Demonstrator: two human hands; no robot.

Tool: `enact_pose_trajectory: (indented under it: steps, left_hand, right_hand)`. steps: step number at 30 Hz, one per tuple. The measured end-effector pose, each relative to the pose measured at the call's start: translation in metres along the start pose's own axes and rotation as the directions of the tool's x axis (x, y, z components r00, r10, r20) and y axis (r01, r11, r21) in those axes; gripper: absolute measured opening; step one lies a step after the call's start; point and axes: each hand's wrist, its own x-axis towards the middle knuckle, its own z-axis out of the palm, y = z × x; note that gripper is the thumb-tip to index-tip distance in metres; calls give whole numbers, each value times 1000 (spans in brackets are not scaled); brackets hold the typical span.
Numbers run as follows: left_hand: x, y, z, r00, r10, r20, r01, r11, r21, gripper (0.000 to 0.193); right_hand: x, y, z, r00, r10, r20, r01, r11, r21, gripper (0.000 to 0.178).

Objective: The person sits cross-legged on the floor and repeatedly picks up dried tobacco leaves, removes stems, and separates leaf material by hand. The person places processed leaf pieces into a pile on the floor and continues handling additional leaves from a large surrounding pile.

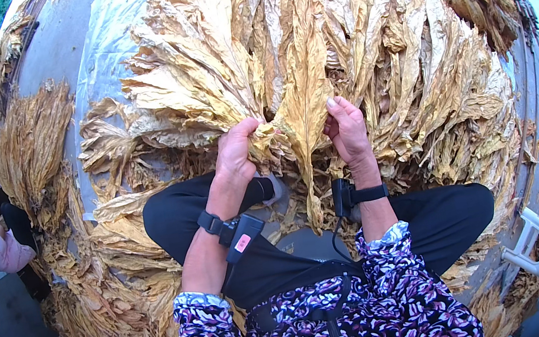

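Observation:
A long yellow-brown dried tobacco leaf [303, 110] is spread between my two hands, its narrow end hanging down over my lap. My left hand [236, 151] is closed on its crumpled left side, the thumb and fingertips pinching near the edge. On the other side, my right hand [348, 129] pinches the leaf's right edge between thumb and fingers. Just beyond both hands lies a big fanned heap of dried tobacco leaves [400, 56]. Part of each hand's fingers is hidden behind the leaf or the palm.
More leaf piles lie at the left [33, 146] and lower left [120, 319]. Pale plastic sheeting [100, 36] shows under the heap. A white plastic stool [534, 243] lies to the right. Another person [11, 248] is at the far left. My bent legs frame the near side.

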Motion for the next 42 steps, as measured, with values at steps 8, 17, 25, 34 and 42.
enact_pose_trajectory:
  steps: [8,17,25,34,42]
  left_hand:
    - [-6,4,5,996,-11,85,15,999,-47,16]
    - [-16,13,3,955,-2,298,41,992,-122,32]
    - [-9,19,0,939,18,343,74,965,-253,34]
    - [-3,27,5,957,111,269,-18,946,-323,24]
    - [-11,31,16,972,174,155,-119,942,-314,17]
  right_hand:
    - [8,6,-7,984,-51,171,43,998,47,13]
    - [21,9,30,967,-85,240,92,996,-20,37]
    - [21,5,39,890,-168,424,401,732,-551,35]
    - [-48,30,23,845,336,416,-160,902,-402,27]
    - [-55,34,41,930,277,242,-114,843,-525,21]
